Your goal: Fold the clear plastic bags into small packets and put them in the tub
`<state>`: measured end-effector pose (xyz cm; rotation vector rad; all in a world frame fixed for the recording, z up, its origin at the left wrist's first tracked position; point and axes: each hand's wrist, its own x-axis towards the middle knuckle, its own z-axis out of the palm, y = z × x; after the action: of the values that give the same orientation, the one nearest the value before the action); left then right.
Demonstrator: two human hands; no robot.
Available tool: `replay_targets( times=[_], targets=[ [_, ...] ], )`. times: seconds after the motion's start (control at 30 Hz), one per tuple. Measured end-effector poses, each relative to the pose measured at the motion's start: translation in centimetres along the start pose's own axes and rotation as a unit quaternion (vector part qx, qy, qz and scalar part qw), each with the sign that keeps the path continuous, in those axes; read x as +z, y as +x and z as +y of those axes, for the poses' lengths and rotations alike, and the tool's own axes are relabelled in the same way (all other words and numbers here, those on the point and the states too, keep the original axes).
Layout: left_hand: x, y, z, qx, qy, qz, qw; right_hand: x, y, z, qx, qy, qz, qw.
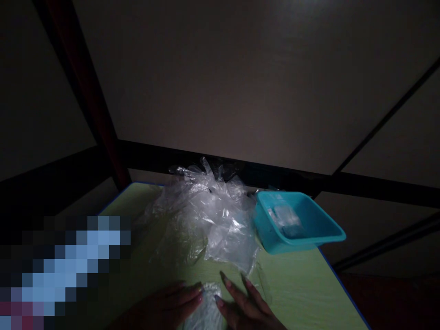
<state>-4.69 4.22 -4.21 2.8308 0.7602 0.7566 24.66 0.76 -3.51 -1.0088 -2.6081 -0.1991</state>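
Note:
A flattened, folded piece of clear plastic (205,309), seemingly a bag, lies on the table at the bottom of the view. My left hand (168,302) rests along its left side, fingers stretched out and fingertips touching its edge. On the other side is my right hand (245,305), with its fingers spread over the tabletop and one fingertip at the plastic's right edge. Just beyond both hands spreads a crumpled heap of clear plastic bags (220,211). Shadow darkens the left hand, and the lower frame edge cuts off both hands.
A teal plastic basin (271,245) stands at the table's right edge, holding folded clear plastic (287,217). The pale green table (292,284) has a blue rim. Behind it rises a panelled wall (223,91). A pixelated patch hides the lower left.

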Motion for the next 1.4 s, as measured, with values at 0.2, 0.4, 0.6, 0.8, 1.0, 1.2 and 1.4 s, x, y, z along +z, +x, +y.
replay_targets(
  times=[0.2,0.4,0.6,0.8,1.0,1.2,1.4],
  targets=[
    [-1.2,0.9,0.1,0.0,0.006,-0.039,0.999,1.4,-0.3,-0.6,0.013,-0.015,0.016,1.0],
    [-0.2,-0.3,0.4,-0.032,0.037,-0.017,0.999,-0.6,0.4,0.1,-0.032,0.002,0.008,0.999],
    [-0.7,-0.2,0.4,-0.007,0.026,-0.021,0.999,-3.5,2.7,-0.7,-0.111,0.009,0.022,0.993],
    [-1.1,-0.1,0.1,0.124,0.004,-0.047,0.991,-2.9,2.3,-1.4,-0.089,0.028,-0.01,0.996],
    [-0.4,-0.4,0.4,0.112,0.019,-0.021,0.993,-4.7,2.1,-1.5,-0.014,0.157,-0.127,0.979],
    [-2.4,0.6,1.1,0.115,-0.023,-0.054,0.992,-7.8,2.7,-2.4,0.057,0.253,-0.187,0.948],
    [-4.0,1.8,1.7,0.12,-0.083,-0.05,0.988,-8.0,2.9,-2.8,0.07,0.294,-0.089,0.949]
  ],
)
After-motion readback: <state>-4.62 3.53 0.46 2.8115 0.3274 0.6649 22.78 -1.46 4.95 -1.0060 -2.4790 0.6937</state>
